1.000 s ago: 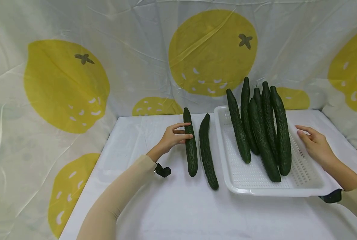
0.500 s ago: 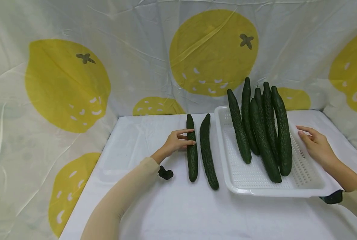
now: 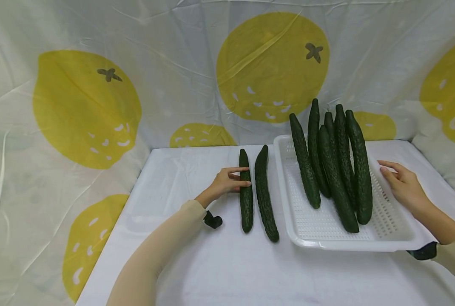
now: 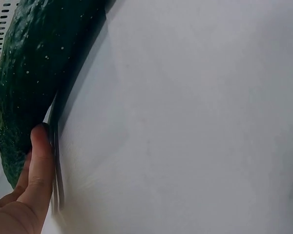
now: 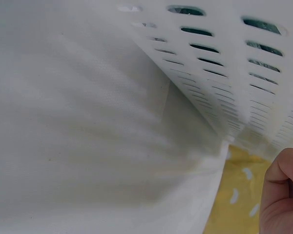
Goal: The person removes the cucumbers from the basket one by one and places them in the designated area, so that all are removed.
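Observation:
My left hand [image 3: 223, 182] grips a long dark green cucumber [image 3: 246, 208] from its left side, around its upper half. The left wrist view shows the thumb and fingers on either side of this bumpy cucumber [image 4: 34, 63]. Just to its right, a second cucumber [image 3: 265, 199] lies on the table, apart from it. Several more cucumbers [image 3: 338, 182] lean in the white perforated basket [image 3: 350, 244], their tips above its far rim. At the basket's right rim, my right hand [image 3: 407, 187] holds on; the right wrist view shows its bent thumb beside the rim, the other fingers mostly out of frame.
A white cloth [image 3: 212, 272] covers the table. Behind and to the left hangs a pale curtain [image 3: 174, 63] with yellow lemon prints, close to the table's back edge. A dark wrist strap [image 3: 213, 220] sits below the left wrist.
My left hand has moved the cucumber a little right and toward the near side, closer alongside the second one. The right hand and the basket have stayed in place.

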`<state>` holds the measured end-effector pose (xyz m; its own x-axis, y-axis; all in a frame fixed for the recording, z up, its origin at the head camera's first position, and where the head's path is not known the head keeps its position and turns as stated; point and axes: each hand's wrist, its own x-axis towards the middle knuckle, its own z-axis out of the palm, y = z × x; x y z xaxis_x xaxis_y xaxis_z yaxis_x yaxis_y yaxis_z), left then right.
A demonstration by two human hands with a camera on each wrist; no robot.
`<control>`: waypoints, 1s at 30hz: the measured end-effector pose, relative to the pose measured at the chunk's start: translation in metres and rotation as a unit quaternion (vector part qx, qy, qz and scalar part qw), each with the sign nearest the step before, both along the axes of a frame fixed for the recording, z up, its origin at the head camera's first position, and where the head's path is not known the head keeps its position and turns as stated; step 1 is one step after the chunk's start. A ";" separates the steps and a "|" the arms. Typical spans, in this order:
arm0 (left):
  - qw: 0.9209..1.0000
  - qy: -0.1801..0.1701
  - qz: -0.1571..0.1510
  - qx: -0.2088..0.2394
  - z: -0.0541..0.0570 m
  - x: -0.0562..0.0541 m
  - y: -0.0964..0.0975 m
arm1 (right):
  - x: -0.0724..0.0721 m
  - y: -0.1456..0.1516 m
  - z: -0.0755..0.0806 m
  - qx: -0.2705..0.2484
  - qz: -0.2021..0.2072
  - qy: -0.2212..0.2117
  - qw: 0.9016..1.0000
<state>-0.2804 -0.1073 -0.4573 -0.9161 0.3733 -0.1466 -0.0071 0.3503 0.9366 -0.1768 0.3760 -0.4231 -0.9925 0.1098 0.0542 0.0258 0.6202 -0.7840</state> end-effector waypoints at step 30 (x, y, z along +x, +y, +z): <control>0.984 0.112 -0.038 -0.137 0.003 0.003 0.003 | 0.000 0.000 -0.002 -0.004 -0.002 0.009 1.000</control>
<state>-0.2774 -0.1048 -0.4544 -0.9074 0.4174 -0.0492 0.2246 0.5806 0.7826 -0.1769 0.3761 -0.4250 -0.9909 0.1134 0.0721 0.0129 0.6145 -0.7888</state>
